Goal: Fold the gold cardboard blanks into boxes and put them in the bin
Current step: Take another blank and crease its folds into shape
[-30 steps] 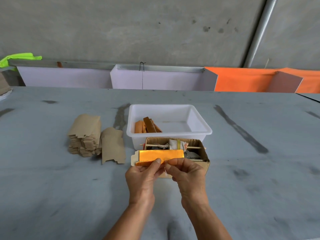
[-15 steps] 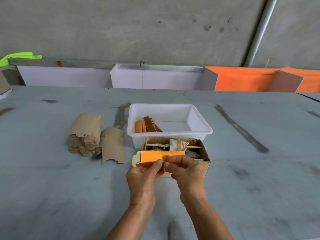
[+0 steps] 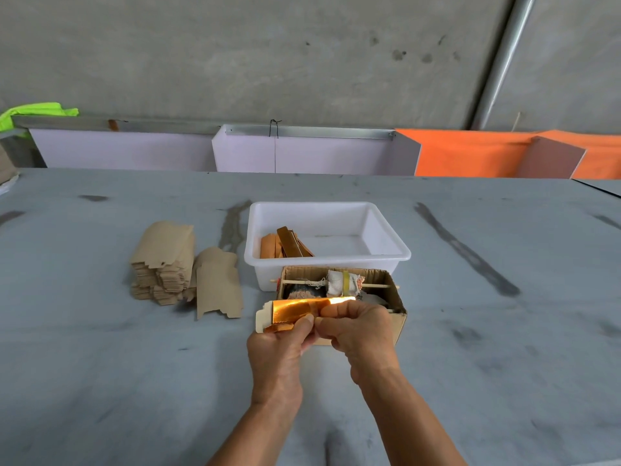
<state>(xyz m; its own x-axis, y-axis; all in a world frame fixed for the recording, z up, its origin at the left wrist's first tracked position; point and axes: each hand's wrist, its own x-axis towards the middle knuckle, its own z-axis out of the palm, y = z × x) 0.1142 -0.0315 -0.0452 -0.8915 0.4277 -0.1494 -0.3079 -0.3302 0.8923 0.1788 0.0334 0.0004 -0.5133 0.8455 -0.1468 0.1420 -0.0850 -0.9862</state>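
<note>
A shiny gold cardboard blank [image 3: 294, 311] is held just above the table in front of me, its pale end flap sticking out to the left. My left hand [image 3: 277, 351] pinches its lower edge with the thumb on top. My right hand [image 3: 358, 327] grips its right half with curled fingers. Behind them stands the white plastic bin [image 3: 386, 255] holding a few folded gold boxes [image 3: 285, 245] in its left corner. A stack of flat blanks [image 3: 164, 264], brown side up, lies at the left, with one loose blank [image 3: 218, 284] beside it.
A small open brown cardboard box [image 3: 398, 309] with a stick and a wrapped roll across it sits between my hands and the bin. Lilac and orange boards lean along the concrete wall behind the grey table [image 3: 504, 348].
The gold blank has been bent further between my hands, and my right hand has closed more over its right half. Bin and stack have not moved.
</note>
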